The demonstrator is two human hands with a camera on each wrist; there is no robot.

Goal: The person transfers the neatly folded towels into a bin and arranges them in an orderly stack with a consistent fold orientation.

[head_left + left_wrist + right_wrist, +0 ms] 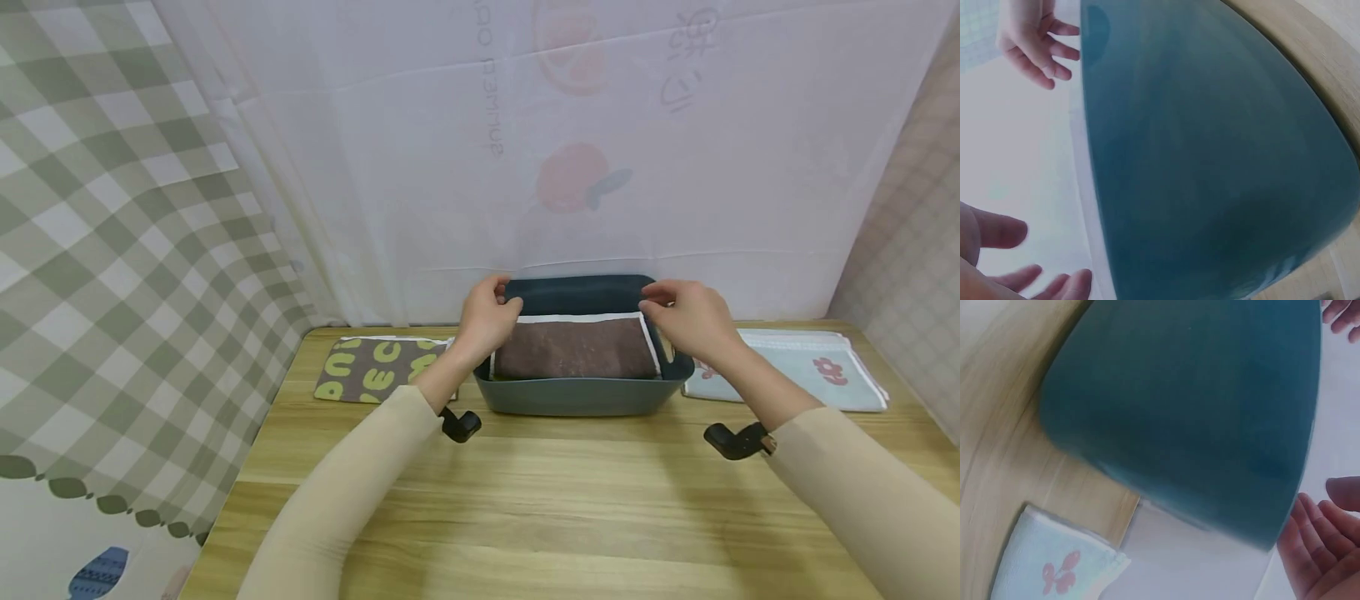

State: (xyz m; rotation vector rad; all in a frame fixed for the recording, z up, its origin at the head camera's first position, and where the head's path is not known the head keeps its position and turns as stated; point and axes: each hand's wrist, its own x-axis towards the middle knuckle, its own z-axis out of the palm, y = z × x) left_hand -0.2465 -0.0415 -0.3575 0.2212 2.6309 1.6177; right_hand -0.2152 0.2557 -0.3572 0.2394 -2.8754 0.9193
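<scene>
A dark blue-green basket [577, 398] stands at the back of the wooden table, with a brown folded cloth with white edging [577, 348] inside it. Over the basket's left end is my left hand [486, 318], fingers loosely bent with nothing between them; the left wrist view shows its thumb and fingertips apart. My right hand [693, 321] is over the right end, by the handle hole. In the right wrist view its relaxed fingers [1319, 534] are right at the basket's rim, likewise holding nothing.
A brown cloth with yellow-green letters [378, 371] lies left of the basket. To the right lies a folded light blue cloth with a red flower [795, 371]. A white printed curtain [420, 167] hangs behind the table, and a green checked one [135, 192] on the left.
</scene>
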